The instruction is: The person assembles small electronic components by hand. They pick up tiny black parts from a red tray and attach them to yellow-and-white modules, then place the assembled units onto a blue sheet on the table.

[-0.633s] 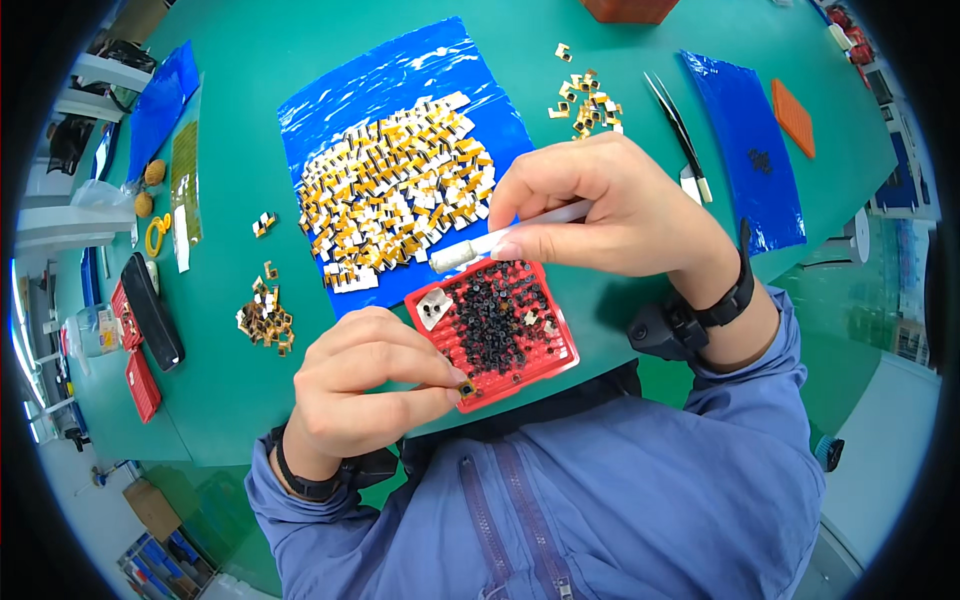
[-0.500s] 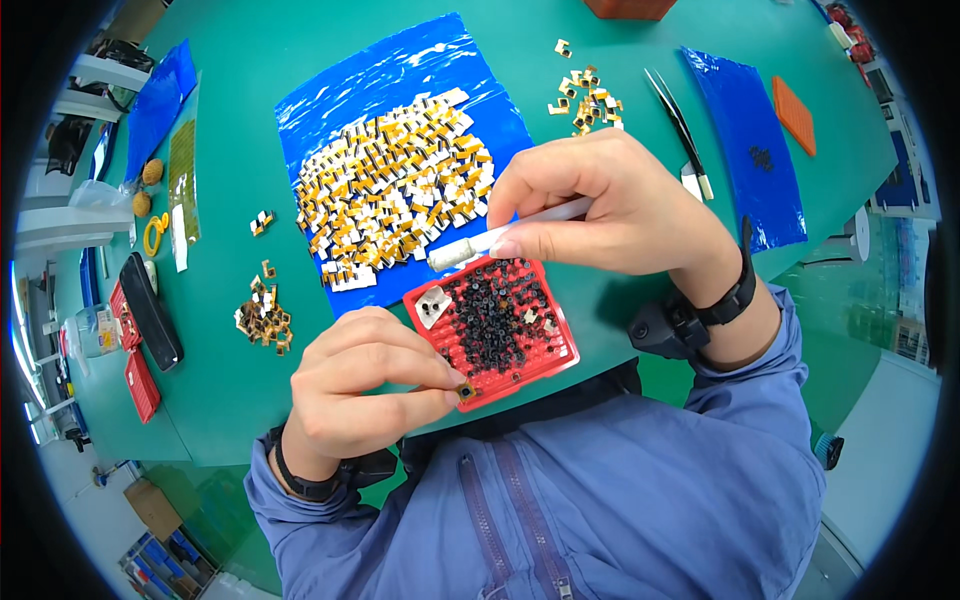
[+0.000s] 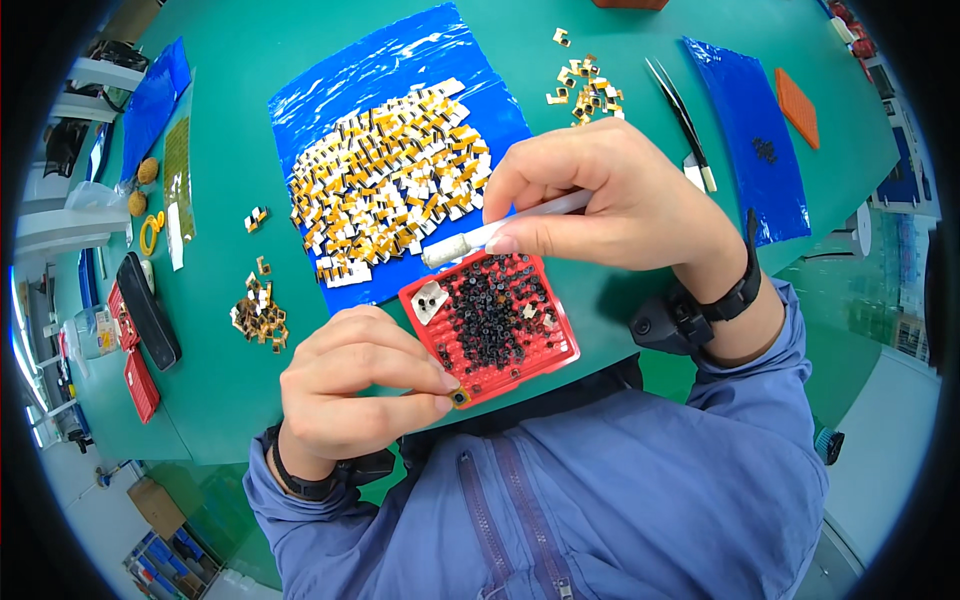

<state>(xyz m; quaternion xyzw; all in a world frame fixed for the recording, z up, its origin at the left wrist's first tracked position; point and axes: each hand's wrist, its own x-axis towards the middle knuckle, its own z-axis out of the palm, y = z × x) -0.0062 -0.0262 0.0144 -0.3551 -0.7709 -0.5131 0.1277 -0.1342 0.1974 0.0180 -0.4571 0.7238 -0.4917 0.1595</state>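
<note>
At the far left of the green surface [image 3: 250,380], a black case [image 3: 148,312] and red flat pieces [image 3: 140,385] are laid near the edge, with a small heap of gold-and-white parts [image 3: 260,312] just to their right. Further up, a blue sheet [image 3: 390,80] is spread out and is covered by a large pile of the same small parts [image 3: 385,195].

The left hand [image 3: 350,395] is held low, near the body, and its fingers [image 3: 425,378] are pinched together on a tiny gold-rimmed square part [image 3: 459,398], which is kept just at the lower left corner of a red square tray [image 3: 490,325]. The tray is set turned like a diamond on the surface edge, and small black pieces [image 3: 500,315] are scattered in its grid.

Above the tray, a slim white pen-like tool [image 3: 500,232] is gripped by the right hand [image 3: 620,200], whose fingers [image 3: 540,238] are closed around its shaft. The long axis of the tool runs from upper right to lower left, and its blunt tip is pointed down-left, just over the tray's upper left corner.

Further right, a second scatter of gold parts [image 3: 585,85], metal tweezers [image 3: 680,120], another blue sheet [image 3: 750,130] and an orange pad [image 3: 797,105] are laid well apart from the hands.
</note>
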